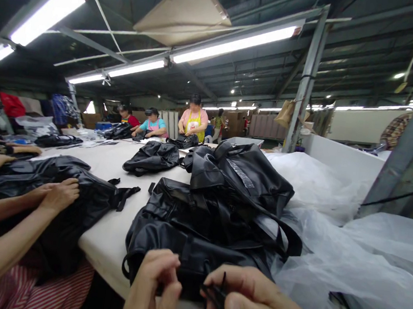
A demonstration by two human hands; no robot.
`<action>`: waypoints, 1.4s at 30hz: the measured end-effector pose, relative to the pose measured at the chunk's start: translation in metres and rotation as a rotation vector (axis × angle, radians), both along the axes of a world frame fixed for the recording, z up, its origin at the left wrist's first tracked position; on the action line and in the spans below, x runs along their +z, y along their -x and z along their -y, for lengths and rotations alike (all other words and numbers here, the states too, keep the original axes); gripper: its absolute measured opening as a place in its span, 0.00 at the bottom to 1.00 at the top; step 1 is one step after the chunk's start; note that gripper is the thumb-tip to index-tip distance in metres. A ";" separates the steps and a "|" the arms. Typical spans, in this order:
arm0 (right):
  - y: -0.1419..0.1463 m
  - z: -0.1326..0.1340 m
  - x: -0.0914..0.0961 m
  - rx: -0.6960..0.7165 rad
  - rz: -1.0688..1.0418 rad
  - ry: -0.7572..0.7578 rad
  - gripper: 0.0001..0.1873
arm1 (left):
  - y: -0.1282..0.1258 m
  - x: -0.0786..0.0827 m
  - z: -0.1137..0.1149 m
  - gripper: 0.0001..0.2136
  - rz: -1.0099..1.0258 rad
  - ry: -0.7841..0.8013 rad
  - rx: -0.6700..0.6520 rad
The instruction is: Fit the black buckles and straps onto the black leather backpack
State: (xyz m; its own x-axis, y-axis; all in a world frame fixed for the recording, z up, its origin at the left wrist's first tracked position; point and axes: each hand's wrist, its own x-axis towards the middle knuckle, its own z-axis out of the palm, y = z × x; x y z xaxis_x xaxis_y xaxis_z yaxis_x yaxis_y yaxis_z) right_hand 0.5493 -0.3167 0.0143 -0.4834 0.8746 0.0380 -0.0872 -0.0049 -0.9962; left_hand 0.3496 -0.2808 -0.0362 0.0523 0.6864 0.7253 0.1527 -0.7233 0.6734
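Observation:
At the bottom middle, my left hand (153, 286) has its fingers curled, with a gap between thumb and fingertips and nothing visible in it. Close by on its right, my right hand (250, 297) pinches a small black piece with thin pointed ends (219, 297); its exact kind I cannot make out. Just beyond both hands lies a black leather-look bag (168, 241) on the table edge. Another black bag (248, 173) with a wide strap and a grey patch rests on top of it.
Further bags, including one black bag (152, 157), lie on the white table (98, 236). At left, a co-worker's hands (58, 195) hold another black bag (92, 187). Clear plastic sheeting (357, 268) is heaped at right, near a metal post (410, 141). Other people work at the far end.

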 end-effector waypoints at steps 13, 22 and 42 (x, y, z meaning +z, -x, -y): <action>-0.012 -0.089 -0.041 -0.232 -0.293 0.104 0.28 | -0.002 0.011 -0.075 0.11 -0.192 0.395 -0.143; -0.020 -0.085 -0.099 -0.219 -0.326 0.210 0.28 | 0.010 0.008 -0.050 0.12 -0.022 0.626 -0.266; -0.026 -0.113 -0.030 -0.236 0.386 -0.482 0.14 | 0.069 -0.047 -0.061 0.17 -0.337 0.445 0.163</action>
State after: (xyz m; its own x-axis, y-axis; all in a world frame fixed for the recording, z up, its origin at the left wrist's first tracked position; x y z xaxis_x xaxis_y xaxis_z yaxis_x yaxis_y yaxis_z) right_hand 0.5758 -0.2033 -0.0156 -0.3385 0.8871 0.3138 0.3328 0.4248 -0.8419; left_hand 0.2808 -0.2199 -0.0834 0.0982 0.9401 0.3264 0.4976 -0.3304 0.8020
